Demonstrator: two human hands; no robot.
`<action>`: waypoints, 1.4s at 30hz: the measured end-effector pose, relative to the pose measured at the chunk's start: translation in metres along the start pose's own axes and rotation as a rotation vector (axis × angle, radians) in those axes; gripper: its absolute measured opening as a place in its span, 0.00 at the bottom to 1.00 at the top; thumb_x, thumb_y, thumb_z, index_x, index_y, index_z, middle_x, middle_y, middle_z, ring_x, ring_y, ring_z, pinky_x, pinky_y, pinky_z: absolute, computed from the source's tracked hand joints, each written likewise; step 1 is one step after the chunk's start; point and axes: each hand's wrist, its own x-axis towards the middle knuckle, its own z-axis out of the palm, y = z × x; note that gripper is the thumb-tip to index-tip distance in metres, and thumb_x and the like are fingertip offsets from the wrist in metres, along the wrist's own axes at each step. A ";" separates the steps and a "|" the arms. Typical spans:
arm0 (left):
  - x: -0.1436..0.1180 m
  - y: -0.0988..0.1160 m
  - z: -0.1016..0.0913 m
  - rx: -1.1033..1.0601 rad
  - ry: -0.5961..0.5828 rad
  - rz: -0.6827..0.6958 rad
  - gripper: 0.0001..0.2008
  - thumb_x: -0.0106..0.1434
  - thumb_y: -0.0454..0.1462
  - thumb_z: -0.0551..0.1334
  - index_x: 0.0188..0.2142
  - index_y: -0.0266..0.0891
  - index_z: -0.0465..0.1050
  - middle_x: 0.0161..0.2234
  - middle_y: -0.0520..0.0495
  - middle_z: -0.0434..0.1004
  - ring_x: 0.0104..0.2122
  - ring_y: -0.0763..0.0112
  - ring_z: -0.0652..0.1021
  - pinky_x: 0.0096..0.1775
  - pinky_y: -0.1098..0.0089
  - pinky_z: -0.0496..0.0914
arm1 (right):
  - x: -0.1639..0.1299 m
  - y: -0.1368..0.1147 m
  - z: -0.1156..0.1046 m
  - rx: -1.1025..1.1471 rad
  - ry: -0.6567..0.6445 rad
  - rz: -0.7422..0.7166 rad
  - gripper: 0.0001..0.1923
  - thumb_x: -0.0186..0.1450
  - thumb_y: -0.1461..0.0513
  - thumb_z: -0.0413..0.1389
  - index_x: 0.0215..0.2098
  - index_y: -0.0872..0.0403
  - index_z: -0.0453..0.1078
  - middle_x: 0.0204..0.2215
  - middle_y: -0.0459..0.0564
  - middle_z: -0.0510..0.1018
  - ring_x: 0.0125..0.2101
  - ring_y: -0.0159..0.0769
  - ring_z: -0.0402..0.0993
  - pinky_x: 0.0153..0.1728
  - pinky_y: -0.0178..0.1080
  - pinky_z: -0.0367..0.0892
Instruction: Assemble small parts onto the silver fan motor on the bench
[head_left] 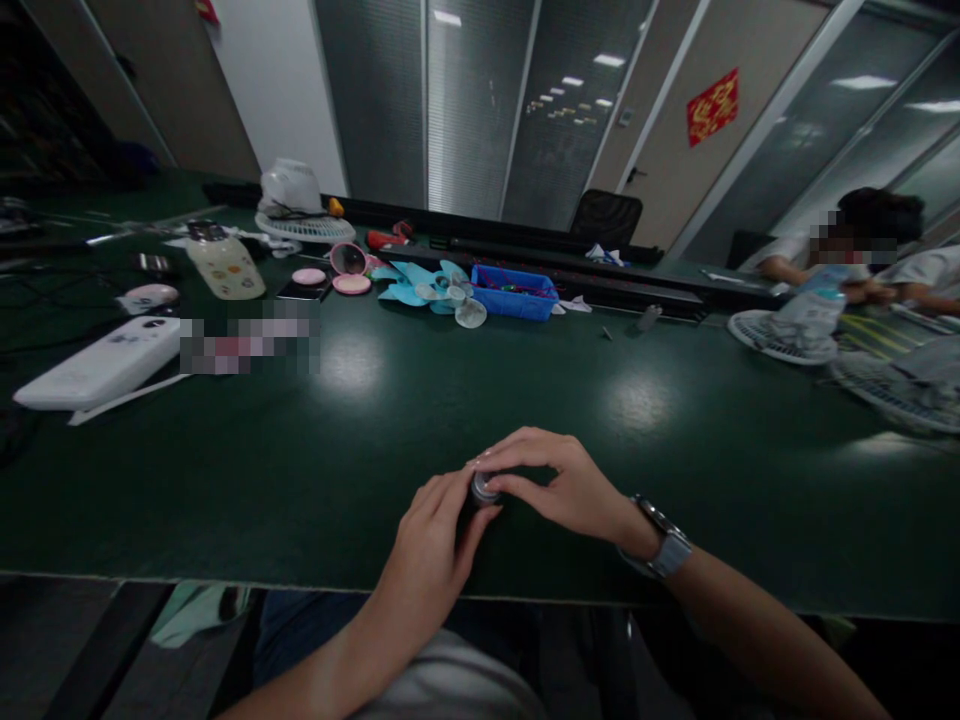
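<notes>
Between both hands, close to the table's front edge, is a small round grey metallic piece (486, 488); it is too small to name. My left hand (435, 525) curls around its left and near side, thumb and fingers closed on it. From the right, my right hand (551, 480) reaches over with thumb and fingertips pinched at the top of the same piece. A watch with a grey strap sits on my right wrist. The lower part of the piece is hidden by my fingers.
On the dark green table (420, 400) stand a blue bin (514, 292), light-blue fan blades (420, 285), a cream bottle (225, 262) and a white device (101, 362). White fan parts (795, 335) lie at right, near other people. A small grey cylinder (649, 318) lies further back.
</notes>
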 end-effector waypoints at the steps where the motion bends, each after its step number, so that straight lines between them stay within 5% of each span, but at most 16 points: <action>1: 0.000 0.000 0.000 -0.002 0.001 0.000 0.14 0.68 0.34 0.60 0.53 0.37 0.68 0.44 0.41 0.78 0.44 0.58 0.78 0.46 0.58 0.74 | 0.000 0.001 0.001 0.022 0.010 0.006 0.12 0.65 0.68 0.62 0.45 0.50 0.78 0.42 0.47 0.83 0.42 0.36 0.79 0.46 0.39 0.71; 8: 0.000 -0.003 0.003 0.004 0.010 0.013 0.18 0.68 0.35 0.60 0.56 0.37 0.66 0.45 0.41 0.78 0.44 0.57 0.77 0.46 0.58 0.73 | 0.003 0.002 0.012 0.051 0.134 0.108 0.08 0.58 0.65 0.68 0.36 0.51 0.79 0.32 0.45 0.84 0.33 0.35 0.79 0.37 0.37 0.71; 14: -0.001 -0.002 0.001 -0.014 -0.002 -0.001 0.19 0.68 0.34 0.60 0.58 0.38 0.64 0.46 0.41 0.77 0.44 0.58 0.77 0.46 0.58 0.73 | 0.003 0.000 0.004 0.052 0.114 0.079 0.19 0.57 0.65 0.70 0.47 0.51 0.77 0.35 0.46 0.85 0.41 0.37 0.79 0.46 0.40 0.69; 18: 0.000 0.000 0.000 -0.024 -0.009 -0.010 0.17 0.68 0.34 0.60 0.56 0.38 0.66 0.45 0.42 0.77 0.44 0.58 0.77 0.46 0.58 0.72 | 0.001 0.000 0.001 0.105 0.063 0.076 0.12 0.61 0.65 0.66 0.44 0.50 0.78 0.39 0.47 0.84 0.41 0.36 0.79 0.45 0.39 0.71; 26: 0.000 -0.001 0.001 -0.030 -0.009 -0.022 0.17 0.68 0.35 0.60 0.56 0.39 0.66 0.46 0.42 0.77 0.45 0.58 0.77 0.47 0.57 0.72 | 0.001 0.002 0.011 0.085 0.152 0.142 0.10 0.58 0.64 0.68 0.39 0.51 0.79 0.32 0.45 0.83 0.33 0.34 0.79 0.40 0.37 0.72; 31: -0.001 -0.001 0.001 -0.009 -0.012 -0.025 0.18 0.69 0.36 0.59 0.57 0.38 0.65 0.47 0.41 0.77 0.46 0.58 0.77 0.48 0.57 0.73 | 0.000 0.009 0.019 0.279 0.234 0.186 0.19 0.55 0.64 0.70 0.44 0.51 0.76 0.24 0.42 0.80 0.29 0.34 0.81 0.36 0.36 0.76; 37: 0.000 0.000 0.001 0.009 0.000 -0.026 0.19 0.68 0.36 0.59 0.58 0.38 0.65 0.48 0.40 0.78 0.46 0.58 0.78 0.48 0.58 0.73 | -0.005 0.024 -0.025 0.241 0.365 0.120 0.19 0.52 0.64 0.72 0.41 0.52 0.76 0.26 0.44 0.82 0.33 0.38 0.82 0.39 0.40 0.77; 42: -0.001 -0.002 0.003 0.008 0.021 -0.036 0.20 0.68 0.37 0.60 0.58 0.39 0.65 0.47 0.41 0.78 0.45 0.57 0.78 0.48 0.58 0.74 | -0.025 0.053 -0.058 0.114 0.123 0.348 0.18 0.56 0.58 0.69 0.42 0.56 0.75 0.32 0.50 0.85 0.38 0.42 0.83 0.45 0.46 0.76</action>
